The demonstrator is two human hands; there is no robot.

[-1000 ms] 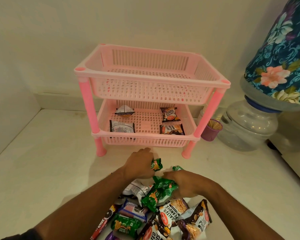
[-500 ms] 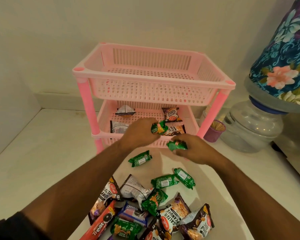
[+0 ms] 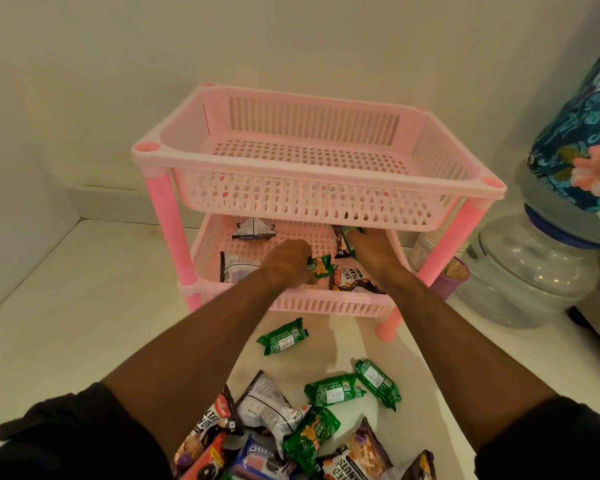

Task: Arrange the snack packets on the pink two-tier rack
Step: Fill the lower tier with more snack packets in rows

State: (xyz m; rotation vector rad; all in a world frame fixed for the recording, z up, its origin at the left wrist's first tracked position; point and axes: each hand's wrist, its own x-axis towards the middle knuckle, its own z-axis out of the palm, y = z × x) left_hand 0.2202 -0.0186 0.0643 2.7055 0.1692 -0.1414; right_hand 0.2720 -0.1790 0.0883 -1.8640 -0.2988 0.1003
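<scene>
Nearest the camera, a heap of snack packets [image 3: 291,441] lies on the white counter [image 3: 66,323], peanut bags, an Oreo pack [image 3: 260,460] and green packets mixed together. Just beyond it two green packets [image 3: 354,388] lie side by side, and a single green packet [image 3: 283,336] sits apart, near the rack's front edge. Both forearms reach over these into the lower tier of the pink two-tier rack [image 3: 312,303]. The left hand [image 3: 288,263] has its fingers curled closed on a small green packet [image 3: 321,265] — held over the tier floor. The right hand [image 3: 369,247] is deeper in, fingers closed around another green packet [image 3: 347,242] beside a salted peanuts bag [image 3: 352,279]. Two white-backed packets [image 3: 238,268] lie at the tier's left. The upper tier [image 3: 309,157] holds nothing visible. At far right stands a water jar [image 3: 534,271] under a floral cover [image 3: 579,143].
</scene>
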